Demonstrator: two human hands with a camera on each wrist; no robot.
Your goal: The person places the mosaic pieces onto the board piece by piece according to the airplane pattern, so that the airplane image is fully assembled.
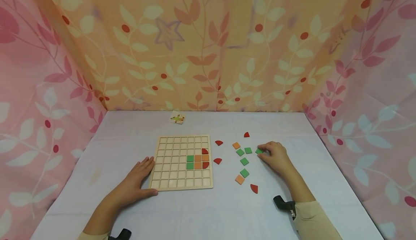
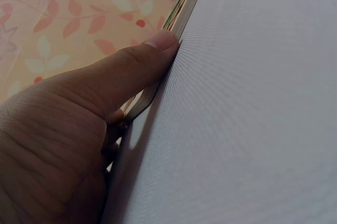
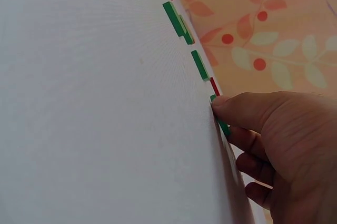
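A wooden grid board (image 1: 173, 175) lies on the table, with green, orange and red pieces in some cells toward its right side. My left hand (image 1: 134, 180) rests against the board's near left corner, fingers along the left side and thumb on the front edge; in the left wrist view, the thumb (image 2: 131, 68) touches the board's rim. To the right, my right hand (image 1: 276, 157) pinches a green square tile (image 1: 259, 151) between thumb and fingers, at the tabletop. The same green tile (image 3: 225, 127) shows under the fingertips in the right wrist view.
Loose green tiles (image 1: 244, 173), orange tiles (image 1: 239, 179) and red quarter-circle pieces (image 1: 254, 188) lie scattered between board and right hand. A small patterned card or stack (image 1: 177, 118) lies behind the board. Floral curtains (image 1: 208, 52) stand around the table's back and sides.
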